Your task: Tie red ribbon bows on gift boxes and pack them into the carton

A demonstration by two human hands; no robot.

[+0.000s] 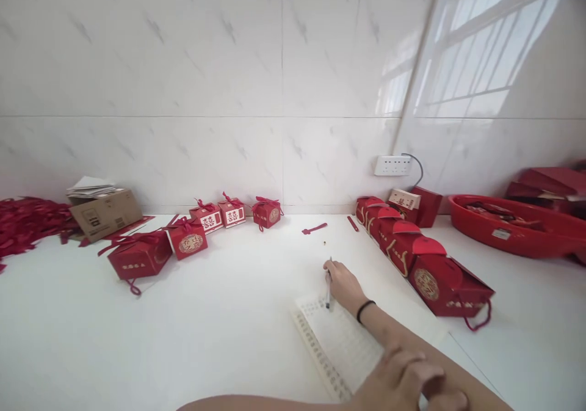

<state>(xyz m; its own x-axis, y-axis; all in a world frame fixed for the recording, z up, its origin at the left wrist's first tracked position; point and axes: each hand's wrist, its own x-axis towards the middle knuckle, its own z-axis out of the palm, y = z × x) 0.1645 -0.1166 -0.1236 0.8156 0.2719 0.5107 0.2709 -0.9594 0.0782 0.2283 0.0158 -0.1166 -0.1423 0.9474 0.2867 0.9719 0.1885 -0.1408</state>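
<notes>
While the right hand point(343, 284) has its fingers closed round a pen point(328, 292), tip down near the far edge of the lined sheet point(339, 344), the left hand point(403, 377) lies loosely curled over the right forearm at the sheet's near corner, gripping nothing I can see. A row of red gift boxes point(425, 270) runs just right of the sheet. My worry is that nothing pins the sheet, so a hard stroke could skid it on the slick table point(183, 338)
</notes>
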